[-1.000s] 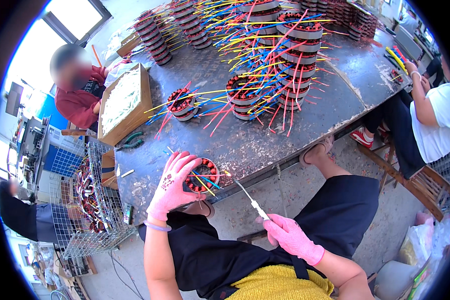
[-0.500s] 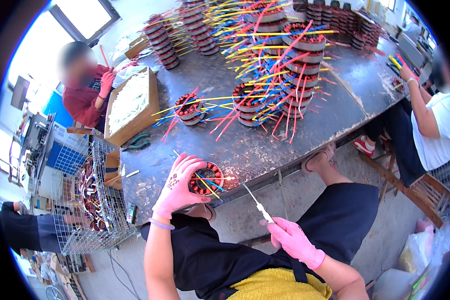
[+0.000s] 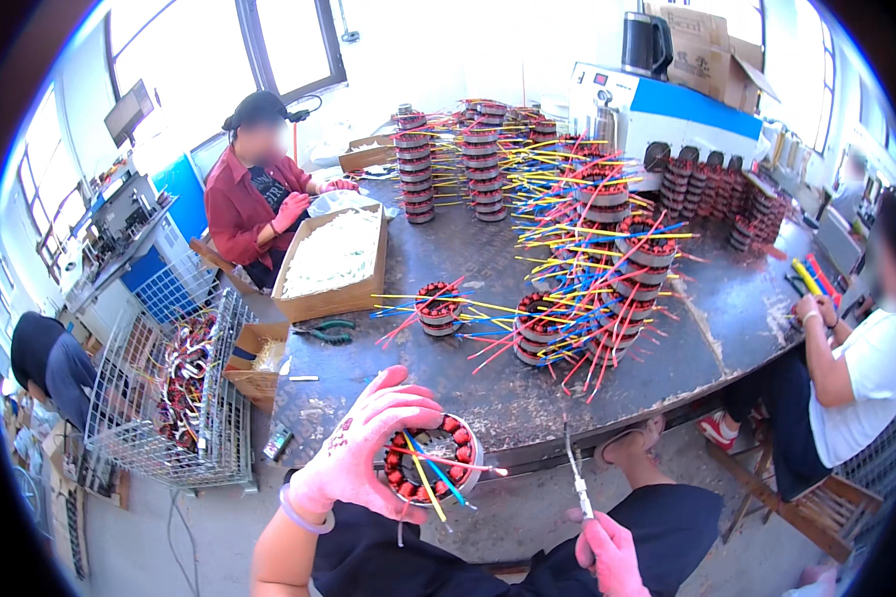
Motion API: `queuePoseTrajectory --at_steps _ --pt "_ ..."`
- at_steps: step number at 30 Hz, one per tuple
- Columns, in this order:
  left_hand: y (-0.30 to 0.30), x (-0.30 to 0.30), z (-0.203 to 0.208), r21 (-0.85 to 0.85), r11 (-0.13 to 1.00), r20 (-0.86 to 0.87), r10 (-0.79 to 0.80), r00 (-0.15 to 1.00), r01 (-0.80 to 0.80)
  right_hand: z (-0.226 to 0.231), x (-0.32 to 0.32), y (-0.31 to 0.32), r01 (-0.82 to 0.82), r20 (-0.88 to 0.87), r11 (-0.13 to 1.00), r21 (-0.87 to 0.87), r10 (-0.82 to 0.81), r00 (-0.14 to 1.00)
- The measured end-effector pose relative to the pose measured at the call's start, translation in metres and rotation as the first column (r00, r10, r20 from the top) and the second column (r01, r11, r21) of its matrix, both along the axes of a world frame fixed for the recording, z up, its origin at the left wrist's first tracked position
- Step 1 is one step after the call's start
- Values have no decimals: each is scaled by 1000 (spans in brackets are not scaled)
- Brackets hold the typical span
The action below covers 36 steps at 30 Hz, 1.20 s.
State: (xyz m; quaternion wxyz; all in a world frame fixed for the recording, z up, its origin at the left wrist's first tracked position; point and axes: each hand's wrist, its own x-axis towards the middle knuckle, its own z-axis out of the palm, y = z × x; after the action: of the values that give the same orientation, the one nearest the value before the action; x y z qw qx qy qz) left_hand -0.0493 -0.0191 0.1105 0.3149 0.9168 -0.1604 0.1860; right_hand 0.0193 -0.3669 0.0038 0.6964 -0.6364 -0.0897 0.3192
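Observation:
My left hand (image 3: pixel 368 458) is closed round the edge of a stator (image 3: pixel 458 438), a grey metal ring with red windings. It is held up at the table's near edge, its open face toward me. Red, yellow and blue wires cross that face and stick out at the lower right. In my right hand (image 3: pixel 610 557), lower and to the right, is a slim torch (image 3: pixel 581 490) with a white grip and a thin metal tube. The tube points up, apart from the wires. No glow shows at its tip.
One stator (image 3: pixel 438 308) stands alone on the table, left of tall wired stacks (image 3: pixel 647 264). Pliers (image 3: pixel 329 332) lie near a cardboard box (image 3: pixel 340 296) of white pieces. A wire basket (image 3: pixel 169 468) stands at left. Co-workers sit left and right; stools and my knees are below.
The view has tilted up, showing more of the room. An orange glow at the wire end has gone. The torch tip is now farther from the stator, which my left hand still holds.

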Motion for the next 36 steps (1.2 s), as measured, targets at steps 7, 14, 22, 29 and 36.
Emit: queuePoseTrajectory --at_steps 7,14,22,29,36 --pt "3 -1 -10 -100 995 -29 -2 1000 -1 2 0 -6 -18 14 1000 12 18 1000" --pt "3 -2 -11 -138 990 -55 7 998 -14 13 -2 -9 -10 -57 1000 -1 10 998" --pt "12 16 -34 65 995 -75 81 994 -76 19 -7 2 -66 -128 997 -34 61 990" --pt "41 41 -114 135 983 -199 153 968 -128 -33 -7 19 -177 -242 984 19 176 954" --pt "44 47 -124 147 983 -275 147 950 -109 -53 -2 33 -235 -260 972 -24 220 940"
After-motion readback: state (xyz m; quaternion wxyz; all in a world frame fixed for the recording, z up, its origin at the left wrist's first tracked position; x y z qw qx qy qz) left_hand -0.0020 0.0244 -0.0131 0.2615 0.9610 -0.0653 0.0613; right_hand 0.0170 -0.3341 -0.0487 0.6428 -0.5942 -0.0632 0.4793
